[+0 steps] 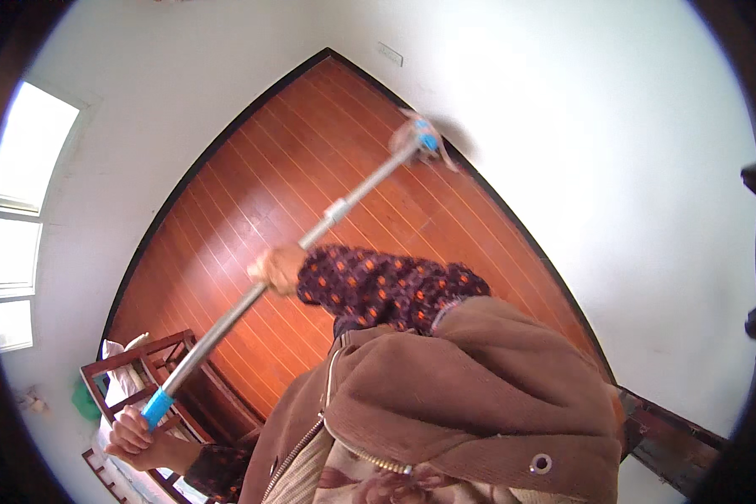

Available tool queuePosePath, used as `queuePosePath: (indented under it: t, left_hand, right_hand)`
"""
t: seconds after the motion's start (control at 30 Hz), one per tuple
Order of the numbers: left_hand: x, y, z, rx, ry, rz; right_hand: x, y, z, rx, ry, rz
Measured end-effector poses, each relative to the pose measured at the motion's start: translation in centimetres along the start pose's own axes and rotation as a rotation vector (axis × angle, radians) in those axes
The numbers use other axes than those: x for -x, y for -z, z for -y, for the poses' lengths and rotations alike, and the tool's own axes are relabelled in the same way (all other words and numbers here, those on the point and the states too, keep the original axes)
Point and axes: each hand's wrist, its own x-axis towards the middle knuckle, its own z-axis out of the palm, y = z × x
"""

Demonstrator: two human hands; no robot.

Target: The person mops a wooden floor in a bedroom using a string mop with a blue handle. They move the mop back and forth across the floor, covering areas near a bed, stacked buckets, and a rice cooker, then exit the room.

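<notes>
**Two hands on a long mop pole, its head at the foot of the wall**

The person holds a long silver metal mop pole (311, 239) with both hands. The left hand (134, 437), low at the left of the view, has its grip closed around the bright blue plastic handle sleeve (156, 407) at the near end of the pole, fingers wrapped over it. The right hand (277, 269) is higher up the shaft, its grip closed around the bare metal about midway along; the sleeve above it is dark fabric with orange dots (386, 290). A brown corduroy jacket with a metal zip (479, 395) fills the lower middle of the view.

The pole runs diagonally from lower left to upper right. A pale collar joint (338, 210) sits on the shaft beyond the right hand. At the far end, the mop head with a blue fitting and pale, pinkish cloth strands (420, 139) is blurred and lies where the reddish-brown wooden plank floor (252, 193) meets the white wall (580, 126), along the dark skirting strip.

Near the left hand stands a dark red wooden rack (147, 353) with white cloth on it, and a green object (84, 401) lies just beside it. A bright window (17, 210) sits at the far left.
</notes>
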Motion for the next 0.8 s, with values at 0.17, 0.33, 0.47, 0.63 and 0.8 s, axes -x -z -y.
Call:
queuePosePath:
  t: [0.17,0.33,0.47,0.63,0.8]
  left_hand:
    - [-2.8,-4.8,14.0,-0.05,0.104,-0.24]
    - [-6.9,-11.5,30.0,-0.327,0.127,0.009]
    - [-12.8,-14.3,33.5,-0.365,0.101,-0.03]
    - [-23.0,-18.0,31.8,-0.25,0.123,-0.207]
    - [-28.5,-23.1,33.6,-0.152,0.346,0.08]
  right_hand:
    - [-12.2,2.1,-14.8,0.227,-0.047,-0.068]
    - [-14.9,4.3,-30.4,0.215,-0.15,-0.122]
    - [-14.4,5.0,-33.2,0.077,-0.279,-0.274]
    - [-11.4,10.7,-29.4,-0.06,-0.332,-0.507]
    - [-0.5,15.6,-29.1,-0.091,-0.434,-0.757]
